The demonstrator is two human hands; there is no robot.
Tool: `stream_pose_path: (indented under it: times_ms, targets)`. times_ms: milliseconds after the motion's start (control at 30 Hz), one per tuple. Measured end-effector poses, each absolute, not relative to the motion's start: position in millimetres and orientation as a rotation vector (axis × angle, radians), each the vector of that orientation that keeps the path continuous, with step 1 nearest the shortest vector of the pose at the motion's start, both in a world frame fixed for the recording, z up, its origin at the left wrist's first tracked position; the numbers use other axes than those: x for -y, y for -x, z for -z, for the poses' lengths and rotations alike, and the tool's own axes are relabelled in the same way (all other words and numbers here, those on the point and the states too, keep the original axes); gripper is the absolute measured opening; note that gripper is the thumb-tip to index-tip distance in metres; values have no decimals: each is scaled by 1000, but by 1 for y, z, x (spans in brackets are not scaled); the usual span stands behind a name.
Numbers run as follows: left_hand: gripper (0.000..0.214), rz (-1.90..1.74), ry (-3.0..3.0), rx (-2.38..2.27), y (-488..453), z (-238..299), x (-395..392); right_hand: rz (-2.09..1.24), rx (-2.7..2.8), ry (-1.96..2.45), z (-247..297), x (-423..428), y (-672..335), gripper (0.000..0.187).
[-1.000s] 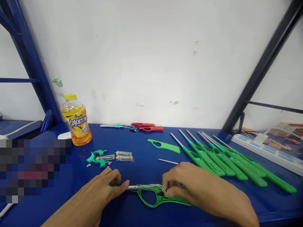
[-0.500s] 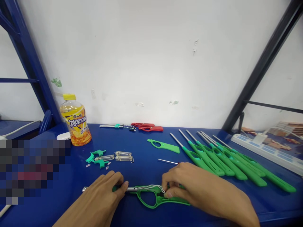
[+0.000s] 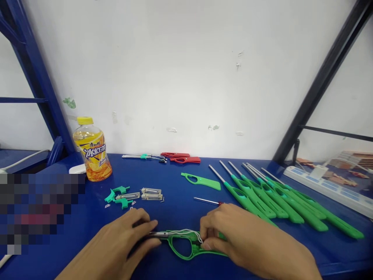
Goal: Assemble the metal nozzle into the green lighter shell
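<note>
An opened green gas lighter [image 3: 182, 257] lies on the blue table, with its handle shell showing the inside. My left hand [image 3: 132, 237] straddles its metal tube [image 3: 159, 234], thumb below and fingers above, in a loose grip. White wires [image 3: 186, 230] run from the tube along the top of the trigger loop. My right hand [image 3: 227, 233] pinches at the wires' end over a small black part inside the handle; its fingers partly hide that spot. A screwdriver [image 3: 206, 200] lies just beyond my right hand.
Several green gas lighters [image 3: 271, 194] lie at right, before a power strip [image 3: 326, 190]. A green half shell [image 3: 201, 181], red shells [image 3: 185, 160], clear fuel tanks [image 3: 152, 196] and teal triggers [image 3: 124, 202] lie farther back. A drink bottle [image 3: 93, 151] stands left.
My left thumb has moved down, apart from the index finger, and my left hand now hides the tube's far end. My right hand has barely shifted at the wires.
</note>
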State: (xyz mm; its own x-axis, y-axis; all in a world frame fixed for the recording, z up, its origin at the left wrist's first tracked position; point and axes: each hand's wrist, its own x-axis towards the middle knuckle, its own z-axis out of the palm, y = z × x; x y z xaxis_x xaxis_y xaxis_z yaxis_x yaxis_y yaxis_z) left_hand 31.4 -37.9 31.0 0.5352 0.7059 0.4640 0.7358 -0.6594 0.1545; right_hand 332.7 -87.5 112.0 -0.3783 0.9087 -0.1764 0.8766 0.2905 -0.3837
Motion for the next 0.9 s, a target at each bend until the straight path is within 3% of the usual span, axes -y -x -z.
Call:
stream_pose_path:
  times_ms: [233,900]
  targets:
    - [52,557,2481,1552,0,-52,11,-725,2406,1759,-110,92,-335,4]
    - [52,514,2434,1657,19,-43,3,-705,2444,1696,-106,86,-337,9]
